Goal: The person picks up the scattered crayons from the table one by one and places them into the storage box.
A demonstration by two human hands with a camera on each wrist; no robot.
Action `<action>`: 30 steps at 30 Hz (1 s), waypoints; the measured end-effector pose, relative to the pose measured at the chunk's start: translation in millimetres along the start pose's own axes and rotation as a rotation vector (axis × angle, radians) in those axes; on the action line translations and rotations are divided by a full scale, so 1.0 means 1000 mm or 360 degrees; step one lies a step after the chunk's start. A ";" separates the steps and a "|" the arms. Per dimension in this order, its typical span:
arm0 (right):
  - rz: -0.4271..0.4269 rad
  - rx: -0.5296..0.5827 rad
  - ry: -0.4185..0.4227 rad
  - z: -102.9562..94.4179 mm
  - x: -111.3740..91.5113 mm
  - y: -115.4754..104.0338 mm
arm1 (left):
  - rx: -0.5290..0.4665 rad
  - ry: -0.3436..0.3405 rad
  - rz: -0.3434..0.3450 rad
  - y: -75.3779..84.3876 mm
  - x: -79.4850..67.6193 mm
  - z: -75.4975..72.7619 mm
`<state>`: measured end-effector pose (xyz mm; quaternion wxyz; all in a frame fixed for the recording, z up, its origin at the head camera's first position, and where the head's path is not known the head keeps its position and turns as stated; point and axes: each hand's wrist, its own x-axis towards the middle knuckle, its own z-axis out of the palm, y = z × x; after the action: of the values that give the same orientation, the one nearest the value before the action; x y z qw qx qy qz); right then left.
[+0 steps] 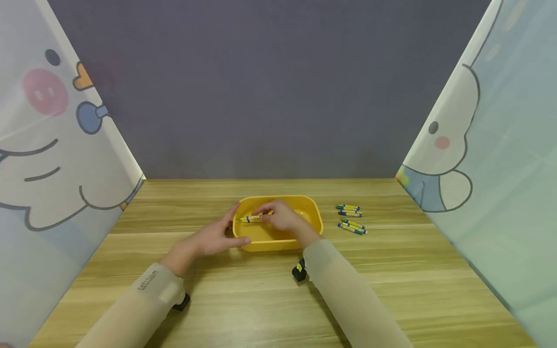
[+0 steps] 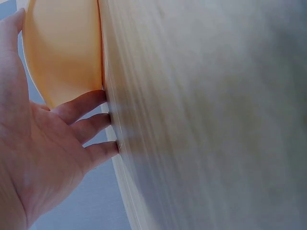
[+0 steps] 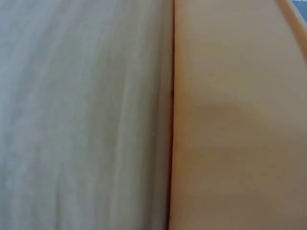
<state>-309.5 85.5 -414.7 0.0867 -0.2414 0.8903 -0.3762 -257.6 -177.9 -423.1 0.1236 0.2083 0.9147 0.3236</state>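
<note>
A yellow plastic bin (image 1: 278, 245) stands on the table, with yellow-wrapped crayons (image 1: 250, 219) inside at its left end. My left hand (image 1: 213, 237) spreads around the bin's left end, thumb by the front rim and forefinger up along the left side. In the left wrist view its other fingers (image 2: 91, 128) reach down to the tabletop beside the bin wall (image 2: 64, 48). Inside the bin, my right hand (image 1: 283, 216) pinches the right end of a crayon, which its fingers partly cover. The right wrist view shows only the bin's outer wall (image 3: 235, 115) and tabletop, no hand.
Right of the bin lie two small groups of crayons, a back group (image 1: 349, 210) and a front group (image 1: 352, 227). The wooden table (image 1: 243, 299) meets a dark panel (image 1: 270, 96) behind and cartoon-printed cloths on the left (image 1: 52, 159) and right (image 1: 500, 193).
</note>
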 end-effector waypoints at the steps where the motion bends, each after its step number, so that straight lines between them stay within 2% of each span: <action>1: -0.0007 -0.0026 -0.0005 0.001 0.001 0.000 | 0.0005 0.0004 0.0002 0.000 -0.001 0.000; 6: 0.0022 -0.0065 -0.0030 0.004 0.002 0.001 | 0.0004 0.0006 0.0001 0.000 -0.002 0.000; 13: 0.0136 -0.0073 -0.0047 0.006 0.003 0.002 | -0.0014 0.0003 -0.0011 0.001 -0.002 0.000; 30: 0.0126 -0.0097 -0.0055 0.007 0.004 0.003 | 0.0000 -0.0003 -0.0012 0.000 -0.001 0.000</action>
<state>-311.9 80.8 -421.5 0.1095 -0.2151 0.9085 -0.3410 -256.6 -177.8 -423.0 0.1256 0.2050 0.9154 0.3228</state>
